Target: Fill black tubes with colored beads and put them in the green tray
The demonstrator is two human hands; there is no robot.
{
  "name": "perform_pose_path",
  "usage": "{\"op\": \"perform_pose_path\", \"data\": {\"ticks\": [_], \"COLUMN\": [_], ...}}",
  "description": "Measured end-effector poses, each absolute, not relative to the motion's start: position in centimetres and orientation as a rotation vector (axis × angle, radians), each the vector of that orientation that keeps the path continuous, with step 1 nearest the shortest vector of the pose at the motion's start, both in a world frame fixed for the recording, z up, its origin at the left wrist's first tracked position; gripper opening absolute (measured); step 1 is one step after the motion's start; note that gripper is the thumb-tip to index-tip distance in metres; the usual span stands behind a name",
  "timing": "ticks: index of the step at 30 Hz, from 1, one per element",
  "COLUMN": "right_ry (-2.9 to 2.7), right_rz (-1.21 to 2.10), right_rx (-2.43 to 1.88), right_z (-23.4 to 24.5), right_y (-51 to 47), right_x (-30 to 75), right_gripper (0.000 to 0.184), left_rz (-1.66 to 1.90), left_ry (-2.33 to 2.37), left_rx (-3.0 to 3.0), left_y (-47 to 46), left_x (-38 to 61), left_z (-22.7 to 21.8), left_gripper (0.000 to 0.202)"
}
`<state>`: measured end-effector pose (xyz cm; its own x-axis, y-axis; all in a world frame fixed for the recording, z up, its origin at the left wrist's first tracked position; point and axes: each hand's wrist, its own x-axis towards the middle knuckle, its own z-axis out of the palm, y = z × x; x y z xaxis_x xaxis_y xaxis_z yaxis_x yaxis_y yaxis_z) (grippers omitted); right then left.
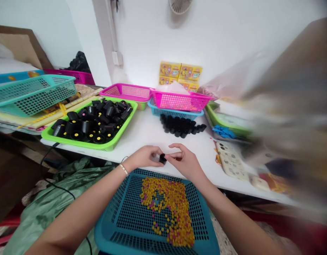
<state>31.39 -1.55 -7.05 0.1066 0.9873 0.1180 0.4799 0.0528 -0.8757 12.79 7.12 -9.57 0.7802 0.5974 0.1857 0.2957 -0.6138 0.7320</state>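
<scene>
Our left hand (143, 157) and right hand (183, 162) are curled nearly closed, pinching a small black cylinder (162, 158) between them (the fingertips hide most of it) just above the white table (147, 131), over a blue mesh basket (105, 226) heaped with yellow pellets (166, 209), with a green tray (78, 144) of similar black cylinders beyond.

yellow cartons (179, 76), crumpled green plastic sheet (65, 187), wall fan (180, 5)
</scene>
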Motion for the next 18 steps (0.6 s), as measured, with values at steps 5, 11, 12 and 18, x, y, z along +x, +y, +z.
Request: {"op": "perform_pose_path", "data": {"ticks": [5, 11, 12, 18], "right_ry": [-1.592, -1.702, -1.736, -1.976], "right_rz": [0.641, 0.573, 0.553, 0.363], "right_rx": [-1.533, -1.482, -1.468, -1.358], "right_z": [-6.8, -7.2, -7.3, -8.1], "right_y": [-1.6, -1.7, -1.9, -3.0], "right_x": [31.1, 30.9, 30.8, 30.4], "right_gripper": [0.031, 0.026, 0.027, 0.040], "left_rz": [0.542, 0.539, 0.535, 0.577], "left_ry": [0.658, 0.654, 0.656, 0.664], "left_rx": [2.266, 2.258, 2.260, 2.262], "left_y": [7.2, 7.3, 7.3, 7.2], "left_x": [12.8, 12.9, 12.9, 13.0], "left_z": [-9.6, -9.6, -9.6, -9.7], "left_gripper": [0.033, 0.034, 0.035, 0.032]}}
